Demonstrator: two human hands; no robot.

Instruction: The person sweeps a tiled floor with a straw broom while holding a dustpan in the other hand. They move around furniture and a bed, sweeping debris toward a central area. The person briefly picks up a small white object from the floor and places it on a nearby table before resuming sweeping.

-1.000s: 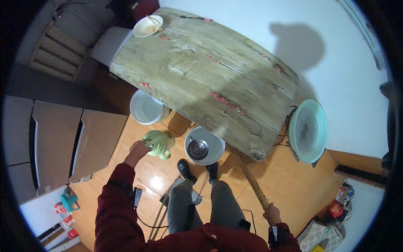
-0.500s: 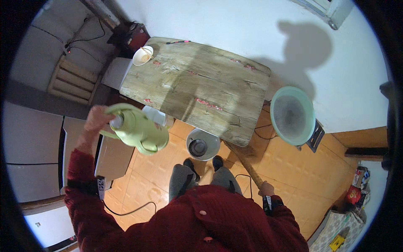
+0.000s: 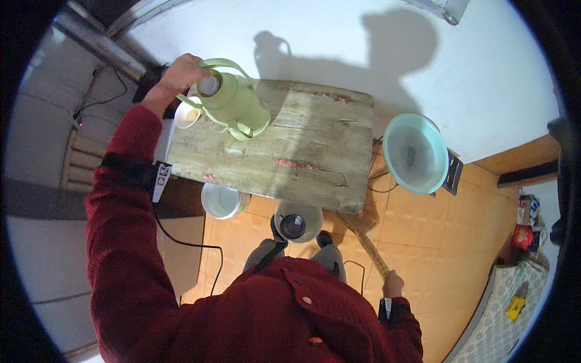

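My left hand (image 3: 183, 74) is closed round the carrying handle of a pale green thermos flask (image 3: 237, 107). The flask tilts over the far left part of a wood-patterned table (image 3: 315, 130); whether its base touches the tabletop, I cannot tell. Beside the flask stands a white bowl (image 3: 186, 115), partly hidden by it. Low on the right, my right hand (image 3: 393, 284) grips the handle of a broom (image 3: 367, 245). The broom slants down to the floor by the table's near right corner, its head mostly hidden by the table.
A pale bucket (image 3: 316, 222) with a dark round object in it stands at my feet. Another white bucket (image 3: 213, 209) is left of it, under the table edge. At right, a mint-green basin (image 3: 446, 158) rests on a dark stool (image 3: 454, 174). A cable (image 3: 203, 246) hangs from my left arm.
My left hand has carried the thermos flask up and forward, from beside the table's left edge to over the tabletop. My right hand still holds the broom.
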